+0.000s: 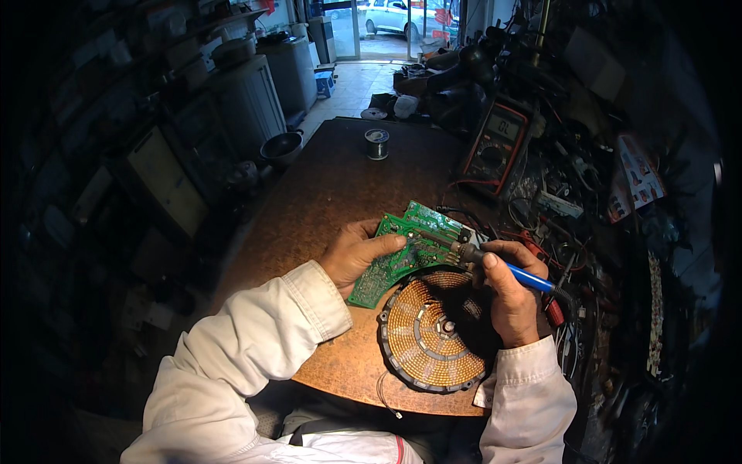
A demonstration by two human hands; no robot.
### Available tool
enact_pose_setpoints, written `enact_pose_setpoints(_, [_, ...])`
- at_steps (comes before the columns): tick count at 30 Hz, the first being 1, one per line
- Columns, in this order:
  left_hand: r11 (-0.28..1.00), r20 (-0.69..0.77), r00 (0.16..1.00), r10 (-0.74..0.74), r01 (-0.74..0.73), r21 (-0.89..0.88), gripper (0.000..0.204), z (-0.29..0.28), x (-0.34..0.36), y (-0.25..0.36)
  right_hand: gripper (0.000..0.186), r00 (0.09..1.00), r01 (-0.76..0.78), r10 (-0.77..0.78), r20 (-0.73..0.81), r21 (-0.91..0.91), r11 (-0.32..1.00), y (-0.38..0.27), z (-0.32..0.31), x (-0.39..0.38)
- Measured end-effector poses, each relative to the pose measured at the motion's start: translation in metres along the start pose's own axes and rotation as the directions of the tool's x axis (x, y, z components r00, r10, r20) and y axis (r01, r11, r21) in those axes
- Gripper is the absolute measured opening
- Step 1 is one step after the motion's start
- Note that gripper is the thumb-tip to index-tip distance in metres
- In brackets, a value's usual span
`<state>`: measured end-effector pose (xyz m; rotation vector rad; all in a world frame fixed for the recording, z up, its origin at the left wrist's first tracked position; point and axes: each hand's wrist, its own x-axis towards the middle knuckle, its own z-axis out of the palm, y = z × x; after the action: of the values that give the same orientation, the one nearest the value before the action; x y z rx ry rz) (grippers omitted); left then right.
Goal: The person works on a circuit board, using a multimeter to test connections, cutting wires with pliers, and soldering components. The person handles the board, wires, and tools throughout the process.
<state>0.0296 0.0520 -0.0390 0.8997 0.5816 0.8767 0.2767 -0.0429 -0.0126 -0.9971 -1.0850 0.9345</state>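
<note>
My left hand [357,255] grips a green circuit board [375,282] by its left edge, thumb on top, holding it tilted above the table. In my right hand [512,290] is a soldering iron [529,280] with a blue handle. Its metal shaft points left over the board, and the tip lies at or just above the board's surface; contact cannot be made out. Below the board, a round induction coil [417,340] with copper-coloured windings and a dark rim rests on the table, partly in the shadow of my right hand.
The brown table [309,209] carries a solder spool [376,145] at its far end. A multimeter [498,143] stands at the far right, beside tangled cables and parts. A short wire with a connector [398,414] hangs at the near edge. A wok-like pan [282,145] sits left of the table.
</note>
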Motion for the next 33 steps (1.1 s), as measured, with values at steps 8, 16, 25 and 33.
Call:
enact_pose_setpoints(8, [1.000, -0.013, 1.000, 0.023, -0.023, 0.008, 0.022, 0.0090, -0.0027, 0.0040, 0.036, 1.000, -0.017, 0.017, 0.018, 0.006, 1.000, 0.0009, 0.0040, -0.0025])
enact_pose_setpoints(16, [0.996, -0.027, 0.997, 0.068, -0.067, 0.054, 0.020, 0.0068, -0.0011, -0.0004, 0.029, 0.999, -0.014, 0.012, 0.049, 0.028, 1.000, -0.0004, 0.0048, -0.0024])
enact_pose_setpoints(25, [0.995, -0.048, 0.997, 0.064, -0.060, 0.078, 0.018, 0.0103, -0.0027, 0.0019, 0.033, 0.998, -0.038, 0.037, 0.052, 0.016, 0.999, -0.0012, 0.0057, -0.0026])
enact_pose_setpoints(33, [0.998, -0.012, 0.999, 0.046, -0.045, 0.049, 0.028, 0.0029, -0.0005, -0.0003, 0.032, 0.998, -0.030, 0.030, 0.054, 0.011, 0.999, -0.0014, 0.0055, -0.0028])
